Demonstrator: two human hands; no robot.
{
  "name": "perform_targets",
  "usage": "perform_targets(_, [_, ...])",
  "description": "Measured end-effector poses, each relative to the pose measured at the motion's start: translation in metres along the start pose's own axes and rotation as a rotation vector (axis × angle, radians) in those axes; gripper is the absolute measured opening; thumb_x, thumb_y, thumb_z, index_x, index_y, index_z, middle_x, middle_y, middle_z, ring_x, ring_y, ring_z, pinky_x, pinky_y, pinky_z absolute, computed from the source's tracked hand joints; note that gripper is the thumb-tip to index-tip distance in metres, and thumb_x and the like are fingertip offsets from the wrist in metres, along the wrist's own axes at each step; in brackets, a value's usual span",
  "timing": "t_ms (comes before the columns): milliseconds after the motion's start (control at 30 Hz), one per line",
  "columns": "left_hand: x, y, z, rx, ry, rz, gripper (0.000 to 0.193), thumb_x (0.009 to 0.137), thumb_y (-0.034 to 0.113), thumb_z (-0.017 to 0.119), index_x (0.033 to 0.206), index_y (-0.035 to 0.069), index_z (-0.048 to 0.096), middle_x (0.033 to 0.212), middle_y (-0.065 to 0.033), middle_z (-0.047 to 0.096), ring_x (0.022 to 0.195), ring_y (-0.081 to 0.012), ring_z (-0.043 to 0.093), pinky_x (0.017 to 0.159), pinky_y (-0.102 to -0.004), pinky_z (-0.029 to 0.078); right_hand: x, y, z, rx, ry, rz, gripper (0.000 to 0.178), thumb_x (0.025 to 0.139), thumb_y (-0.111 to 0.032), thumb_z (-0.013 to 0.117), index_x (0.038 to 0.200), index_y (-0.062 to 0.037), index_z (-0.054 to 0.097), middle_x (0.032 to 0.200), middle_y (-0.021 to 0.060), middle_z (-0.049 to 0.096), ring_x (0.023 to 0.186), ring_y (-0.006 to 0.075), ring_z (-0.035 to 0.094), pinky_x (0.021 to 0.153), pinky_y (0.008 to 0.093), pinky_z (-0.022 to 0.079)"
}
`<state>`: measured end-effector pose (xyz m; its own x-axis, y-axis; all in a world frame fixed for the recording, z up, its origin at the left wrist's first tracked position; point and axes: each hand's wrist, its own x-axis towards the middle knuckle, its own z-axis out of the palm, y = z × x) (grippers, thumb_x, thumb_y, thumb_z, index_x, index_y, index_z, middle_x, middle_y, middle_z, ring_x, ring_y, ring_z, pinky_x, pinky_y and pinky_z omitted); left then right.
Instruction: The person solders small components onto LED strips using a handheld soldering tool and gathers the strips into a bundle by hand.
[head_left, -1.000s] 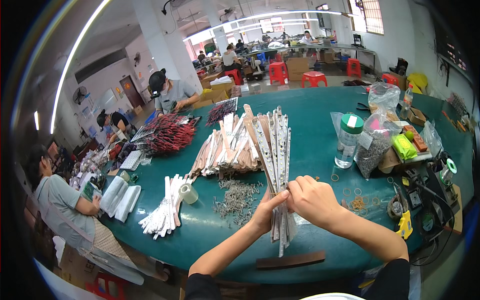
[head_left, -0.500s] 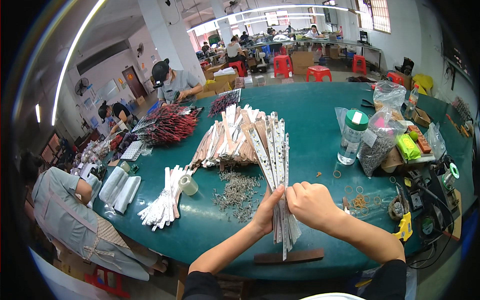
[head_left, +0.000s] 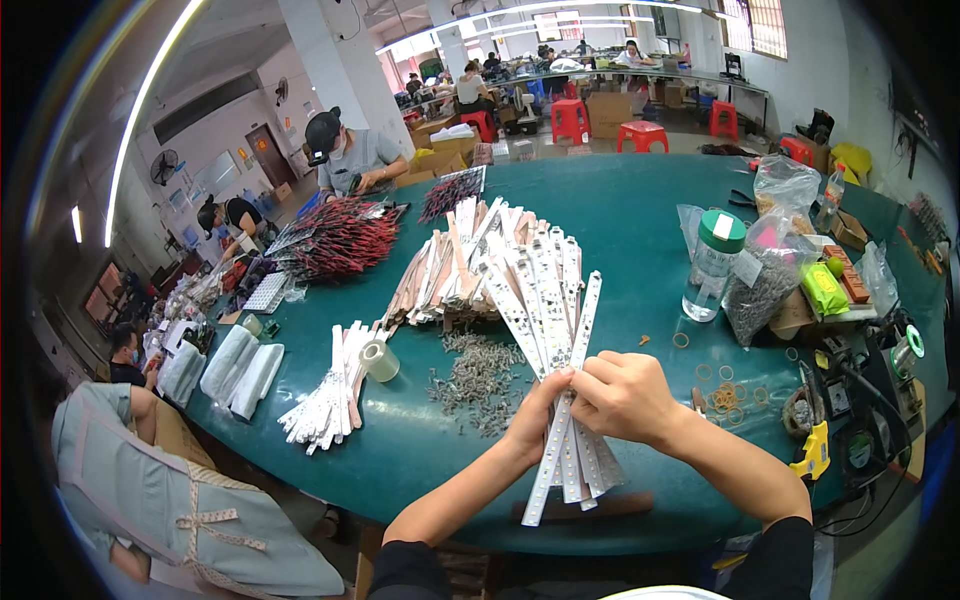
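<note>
Over the near edge of the green table, both my hands grip a fanned bundle of white LED strips [head_left: 567,455] dotted with small squares. My left hand [head_left: 532,425] wraps it from the left, thumb on top. My right hand [head_left: 628,398] is closed round the same middle part from the right; its fingertips are partly hidden. The strips' ends spread above and below my fists. Just beyond lies a heap of loose strips [head_left: 435,275], some with pinkish-tan backs. A pile of small grey metal parts [head_left: 475,385] is left of the bundle.
A smaller bundle of white strips [head_left: 325,410] and a tape roll [head_left: 379,361] lie to the left. Rubber bands [head_left: 727,398], a green-lidded jar [head_left: 712,265], a bag of metal parts [head_left: 765,290] and a yellow-handled tool [head_left: 814,452] are at right. A seated co-worker [head_left: 170,480] is near left.
The strips in my hands have fanned wider, one leaning right at the top and its lower end swinging left. The near-left co-worker has leaned over and shifted.
</note>
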<state>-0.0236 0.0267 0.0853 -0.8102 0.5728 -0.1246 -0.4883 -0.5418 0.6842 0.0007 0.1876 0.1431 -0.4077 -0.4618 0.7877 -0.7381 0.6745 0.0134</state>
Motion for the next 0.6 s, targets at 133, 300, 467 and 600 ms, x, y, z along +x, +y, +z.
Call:
perform_targets(133, [-0.002,0.009,0.003,-0.076,-0.068,-0.049,0.033,0.091,0.023,0.059,0.115,0.0,0.056,0.099,-0.0113,0.065,0.086,-0.0179,0.066,0.078,-0.033,0.057,-0.002,0.001,-0.007,0.461,0.081,0.195,0.01,0.066,-0.002,0.065,0.072,-0.0081,0.06,0.066,0.0014,0.055,0.055,0.0171,0.053,0.048,0.0308,0.042])
perform_targets(300, [0.008,0.008,-0.026,-0.227,-0.07,-0.085,0.022,0.088,0.013,0.06,0.103,-0.003,0.059,0.102,-0.0163,0.065,0.099,-0.0271,0.064,0.094,-0.0447,0.051,0.018,-0.018,-0.043,0.929,-0.014,0.329,0.013,0.073,0.003,0.065,0.084,-0.0043,0.068,0.071,0.0038,0.058,0.061,0.0129,0.05,0.056,0.0261,0.04])
perform_targets(467, [0.008,0.026,-0.02,-0.225,-0.061,0.033,0.028,0.091,0.016,0.06,0.112,-0.002,0.058,0.105,-0.015,0.065,0.1,-0.0256,0.064,0.092,-0.0446,0.052,0.013,0.001,-0.011,0.135,-0.004,0.127,0.013,0.078,-0.009,0.069,0.09,-0.0065,0.065,0.081,0.0053,0.057,0.075,0.0238,0.057,0.064,0.034,0.05])
perform_targets(600, [0.006,0.025,-0.002,-0.235,-0.122,0.04,0.037,0.094,0.019,0.057,0.122,-0.004,0.053,0.113,-0.0143,0.063,0.104,-0.0248,0.063,0.093,-0.043,0.051,-0.004,0.009,0.015,-0.048,-0.027,0.094,0.01,0.075,-0.008,0.063,0.085,-0.0048,0.061,0.081,0.0055,0.055,0.076,0.0217,0.057,0.066,0.0326,0.049])
